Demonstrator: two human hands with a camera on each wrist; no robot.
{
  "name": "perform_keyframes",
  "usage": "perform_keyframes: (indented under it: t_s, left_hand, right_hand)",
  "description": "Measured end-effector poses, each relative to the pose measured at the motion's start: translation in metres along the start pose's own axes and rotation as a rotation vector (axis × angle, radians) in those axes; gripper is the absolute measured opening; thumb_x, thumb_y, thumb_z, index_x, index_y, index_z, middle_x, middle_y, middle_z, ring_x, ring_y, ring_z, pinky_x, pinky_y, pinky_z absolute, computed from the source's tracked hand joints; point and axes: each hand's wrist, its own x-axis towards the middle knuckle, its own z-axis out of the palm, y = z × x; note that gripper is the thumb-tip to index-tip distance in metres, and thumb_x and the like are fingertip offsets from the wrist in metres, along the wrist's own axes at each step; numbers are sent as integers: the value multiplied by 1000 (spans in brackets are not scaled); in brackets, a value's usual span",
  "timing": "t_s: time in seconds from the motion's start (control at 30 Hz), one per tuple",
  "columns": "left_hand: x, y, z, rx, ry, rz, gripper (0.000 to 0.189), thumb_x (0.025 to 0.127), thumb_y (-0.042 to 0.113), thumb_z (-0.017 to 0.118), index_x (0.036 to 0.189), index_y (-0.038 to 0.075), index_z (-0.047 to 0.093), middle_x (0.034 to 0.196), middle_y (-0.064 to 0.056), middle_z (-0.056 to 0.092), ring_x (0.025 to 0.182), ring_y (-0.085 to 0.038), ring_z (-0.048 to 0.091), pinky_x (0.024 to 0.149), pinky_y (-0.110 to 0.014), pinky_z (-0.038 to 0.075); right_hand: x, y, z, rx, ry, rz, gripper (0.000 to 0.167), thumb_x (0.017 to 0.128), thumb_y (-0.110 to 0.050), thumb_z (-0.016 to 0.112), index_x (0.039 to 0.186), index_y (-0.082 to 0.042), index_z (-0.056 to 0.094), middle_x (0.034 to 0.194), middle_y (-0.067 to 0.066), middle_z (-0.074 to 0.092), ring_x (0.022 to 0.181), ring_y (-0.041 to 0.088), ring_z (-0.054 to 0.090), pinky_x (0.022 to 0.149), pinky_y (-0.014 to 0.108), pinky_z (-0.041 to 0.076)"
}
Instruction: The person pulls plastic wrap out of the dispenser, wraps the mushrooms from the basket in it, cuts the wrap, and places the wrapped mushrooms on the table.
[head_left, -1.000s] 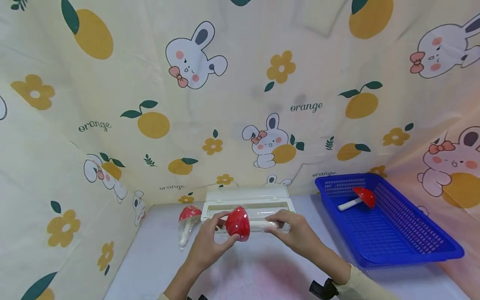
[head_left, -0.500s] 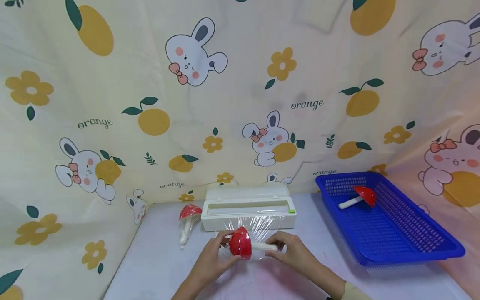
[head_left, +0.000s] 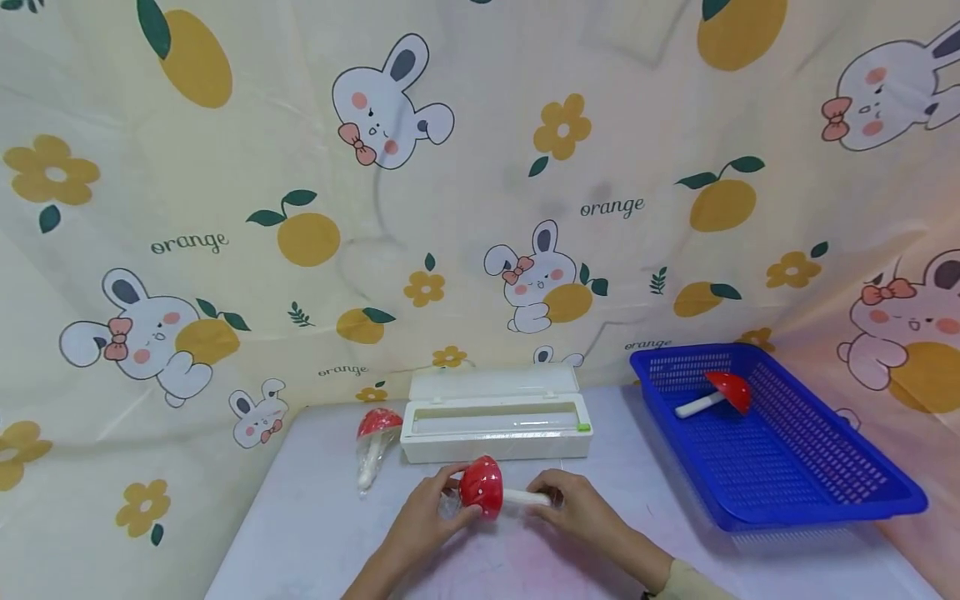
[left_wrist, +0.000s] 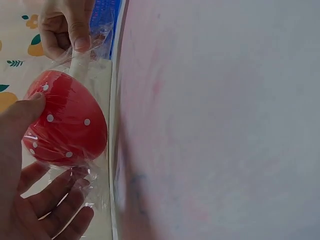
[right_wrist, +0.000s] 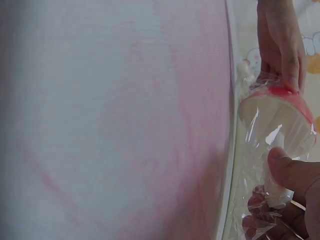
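Observation:
A red toy mushroom (head_left: 482,488) with white dots lies sideways between both hands, loosely wrapped in clear plastic film (right_wrist: 250,160). My left hand (head_left: 429,518) grips its cap, thumb on the near side and fingers around the far side. With thumb and fingers my right hand (head_left: 577,510) pinches the white stem (head_left: 522,497) through the film. Just behind stands a white cling film dispenser (head_left: 495,448), its lid (head_left: 491,382) raised and a roll inside. A second mushroom (head_left: 377,442), wrapped in film, lies left of the dispenser.
At the right a blue plastic basket (head_left: 810,522) contains another red-capped mushroom (head_left: 726,393), which looks unwrapped. A patterned cloth (head_left: 457,200) hangs behind and beside the white table (head_left: 285,508).
Both hands have brought the mushroom down and nearer from in front of the dispenser. The film that stretched between dispenser and mushroom half a second ago no longer shows there.

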Motion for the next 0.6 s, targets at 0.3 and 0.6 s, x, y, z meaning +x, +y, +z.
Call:
perform_keyframes:
  t_s: [0.3, 0.6]
  left_hand:
    - [8, -1, 1, 14, -5, -33, 68, 92, 55, 81, 149, 24, 59, 117, 3, 72, 107, -20, 66, 90, -45, 56]
    - [15, -1, 1, 25, 8, -57, 69, 93, 55, 80, 150, 21, 59, 115, 1, 73, 105, -20, 66, 87, -44, 56]
  right_hand:
    - [8, 5, 0, -43, -51, 80, 15, 92, -20, 86, 101, -16, 74, 86, -14, 66, 75, -1, 56, 67, 23, 52]
    - [13, 6, -2, -42, -57, 77, 21, 92, -25, 87, 101, -15, 71, 85, -11, 65, 74, 2, 56, 65, 23, 51]
